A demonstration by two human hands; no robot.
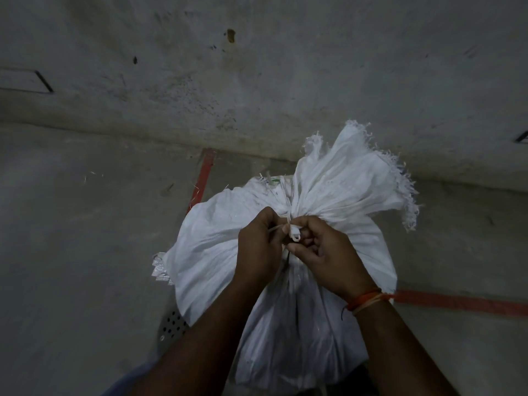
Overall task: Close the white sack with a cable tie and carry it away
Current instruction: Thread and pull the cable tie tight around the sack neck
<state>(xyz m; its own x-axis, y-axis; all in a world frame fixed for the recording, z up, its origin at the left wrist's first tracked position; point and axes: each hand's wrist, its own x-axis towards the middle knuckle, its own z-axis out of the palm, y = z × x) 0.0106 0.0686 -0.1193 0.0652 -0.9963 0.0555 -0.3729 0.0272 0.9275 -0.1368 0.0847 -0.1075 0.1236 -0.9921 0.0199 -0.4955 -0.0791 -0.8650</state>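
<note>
- Where the two forearms reach in, one orange thread band (368, 300) circles the right wrist.
- Two hands meet at the neck of one sack (211, 252): left hand (258, 247) and right hand (328, 252), fingers pinched narrow on one thin white tie (294, 234).
- The sack is woven, crinkled, bulging, its gathered mouth frayed, and stands on the floor (85, 252).
- Two red stripes (203, 178) cross the rough grey concrete.
</note>
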